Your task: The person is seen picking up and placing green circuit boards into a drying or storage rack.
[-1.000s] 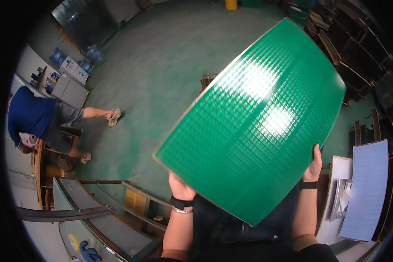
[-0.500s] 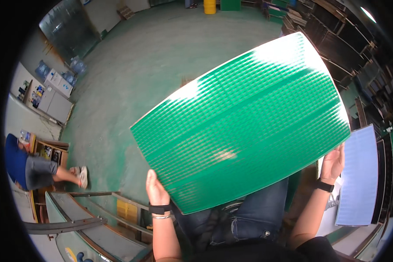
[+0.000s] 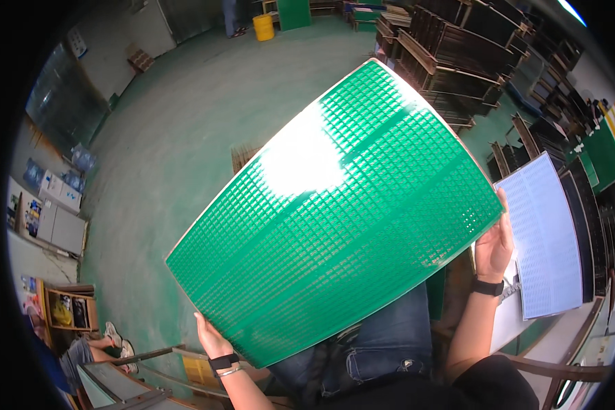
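I hold a large green panel (image 3: 362, 225) with a fine grid pattern up in front of me, tilted so its right end is farther away. A bright white glare covers part of its upper middle. My left hand (image 3: 212, 339) grips the panel's lower left edge, with its fingers partly hidden behind it. At the lower right corner my right hand (image 3: 495, 242) holds the edge, fingers up along the side. Close to that hand lies a pale blue-white gridded panel (image 3: 550, 239).
Stacked dark frames (image 3: 451, 55) stand at the far right. A metal-framed table (image 3: 137, 389) is at the lower left, near a seated person (image 3: 82, 355). A yellow drum (image 3: 263, 27) stands at the back, and water bottles (image 3: 82, 158) at the left wall.
The green panel has shifted left and its right end has tilted farther away. Both hands moved left with it, still gripping. The room has swung in view, and the glare has moved toward the panel's middle.
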Tool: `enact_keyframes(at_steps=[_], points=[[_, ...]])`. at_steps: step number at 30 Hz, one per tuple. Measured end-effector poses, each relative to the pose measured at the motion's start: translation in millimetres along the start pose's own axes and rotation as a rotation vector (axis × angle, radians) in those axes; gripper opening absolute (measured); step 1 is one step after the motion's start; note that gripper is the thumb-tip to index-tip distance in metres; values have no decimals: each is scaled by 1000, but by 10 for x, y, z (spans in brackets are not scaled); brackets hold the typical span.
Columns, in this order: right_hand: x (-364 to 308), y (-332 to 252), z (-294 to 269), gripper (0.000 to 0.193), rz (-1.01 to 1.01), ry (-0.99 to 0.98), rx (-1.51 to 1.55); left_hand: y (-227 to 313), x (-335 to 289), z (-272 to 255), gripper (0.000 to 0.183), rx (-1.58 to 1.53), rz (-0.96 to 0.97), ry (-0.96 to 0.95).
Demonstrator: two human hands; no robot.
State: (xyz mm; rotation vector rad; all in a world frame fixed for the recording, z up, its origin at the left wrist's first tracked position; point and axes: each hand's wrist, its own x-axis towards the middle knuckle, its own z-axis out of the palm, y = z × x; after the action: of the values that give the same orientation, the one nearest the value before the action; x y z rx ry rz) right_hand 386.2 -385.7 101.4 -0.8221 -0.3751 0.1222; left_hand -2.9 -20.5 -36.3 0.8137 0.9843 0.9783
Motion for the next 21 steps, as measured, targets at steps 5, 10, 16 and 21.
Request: enact_keyframes(at_steps=[5, 10, 16, 21], points=[[32, 20, 27, 46, -18, 44, -59, 34, 35, 11, 44, 51, 1, 55], [190, -214, -197, 47, 221, -112, -343, 237, 5, -104, 39, 62, 69, 124], [301, -287, -536, 32, 264, -213, -843, 419, 9, -82, 27, 52, 338, -65], [439, -130, -759, 18, 34, -104, -438, 595, -112, 87, 15, -179, 435, -187]])
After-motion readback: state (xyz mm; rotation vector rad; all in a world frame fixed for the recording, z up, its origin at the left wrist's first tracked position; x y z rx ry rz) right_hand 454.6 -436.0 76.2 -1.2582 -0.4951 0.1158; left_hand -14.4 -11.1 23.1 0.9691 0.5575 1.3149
